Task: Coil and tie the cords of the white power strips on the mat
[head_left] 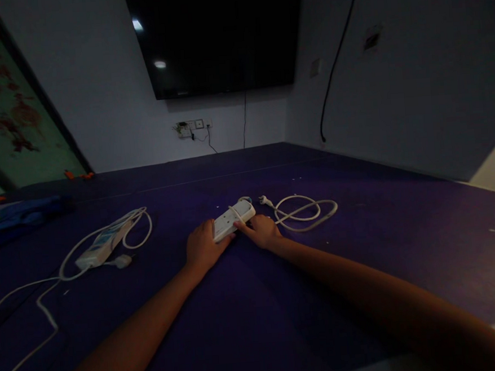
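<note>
A white power strip (224,225) lies slanted across the middle of the purple surface. Around its near-left end my left hand (201,246) is closed, thumb along the front side. My right hand (261,230) grips the other end, its thumb pressing on the white cord (236,213) that crosses the strip's top. From beside my right hand the cord runs out into loose loops (306,211) on the right. Its plug (264,200) rests just beyond that hand. The undersides of the strip and most of my fingers are hidden.
Left of my hands lies a second power strip (103,246) with a coiled white cord and a plug (123,261). Dark blue cloth (29,213) sits at the far left. A wall-mounted screen (220,37) hangs above wall sockets (193,126). A black cable (336,66) runs down the right wall.
</note>
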Available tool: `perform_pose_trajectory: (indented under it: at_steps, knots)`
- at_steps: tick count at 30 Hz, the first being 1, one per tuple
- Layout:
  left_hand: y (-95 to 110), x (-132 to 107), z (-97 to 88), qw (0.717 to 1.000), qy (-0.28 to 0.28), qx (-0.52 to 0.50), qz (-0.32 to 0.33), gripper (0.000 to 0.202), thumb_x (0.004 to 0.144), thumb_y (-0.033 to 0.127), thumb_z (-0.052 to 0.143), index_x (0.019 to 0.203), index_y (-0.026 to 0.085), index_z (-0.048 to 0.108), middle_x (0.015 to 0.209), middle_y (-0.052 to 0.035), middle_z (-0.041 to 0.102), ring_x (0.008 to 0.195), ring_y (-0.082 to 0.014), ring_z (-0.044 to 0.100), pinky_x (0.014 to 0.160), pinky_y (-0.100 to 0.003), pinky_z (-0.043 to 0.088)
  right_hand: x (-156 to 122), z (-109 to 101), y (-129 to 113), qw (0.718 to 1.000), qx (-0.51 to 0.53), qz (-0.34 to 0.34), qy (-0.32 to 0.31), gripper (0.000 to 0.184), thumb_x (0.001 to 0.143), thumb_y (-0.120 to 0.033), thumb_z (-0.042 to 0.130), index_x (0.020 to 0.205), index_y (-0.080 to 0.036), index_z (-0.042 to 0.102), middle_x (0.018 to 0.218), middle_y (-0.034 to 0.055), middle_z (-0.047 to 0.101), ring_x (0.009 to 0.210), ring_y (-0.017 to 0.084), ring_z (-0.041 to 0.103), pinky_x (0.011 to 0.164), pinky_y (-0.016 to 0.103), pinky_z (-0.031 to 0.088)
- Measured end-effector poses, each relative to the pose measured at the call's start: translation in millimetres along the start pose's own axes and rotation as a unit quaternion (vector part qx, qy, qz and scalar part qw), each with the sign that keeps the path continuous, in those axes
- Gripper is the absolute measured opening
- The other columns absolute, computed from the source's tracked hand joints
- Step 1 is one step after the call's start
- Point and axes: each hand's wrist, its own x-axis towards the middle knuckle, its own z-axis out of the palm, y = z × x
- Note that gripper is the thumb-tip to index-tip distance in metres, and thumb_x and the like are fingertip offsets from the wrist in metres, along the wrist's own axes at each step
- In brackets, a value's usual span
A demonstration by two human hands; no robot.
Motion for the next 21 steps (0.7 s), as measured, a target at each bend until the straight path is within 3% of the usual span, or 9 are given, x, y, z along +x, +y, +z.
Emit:
perform_pose_trajectory:
  at_steps: [21]
  knots:
    - [-4.3, 0.9, 6.4, 0.999, 0.029, 0.008, 0.016, 0.058, 0.073, 0.062, 0.045, 0.109, 0.016, 0.047, 0.099, -0.0103, 0.062, 0.091, -0.0243, 0.059, 0.071, -0.03, 0.043, 1.4, 1.9, 1.3, 1.0, 0.004, -0.002, -0.004, 0.078, 0.077, -0.072, 0.014, 0.083, -0.013, 0.064, 0.082, 0.0124, 0.066, 0.076, 0.022, 0.062, 0.06, 0.024, 0.041]
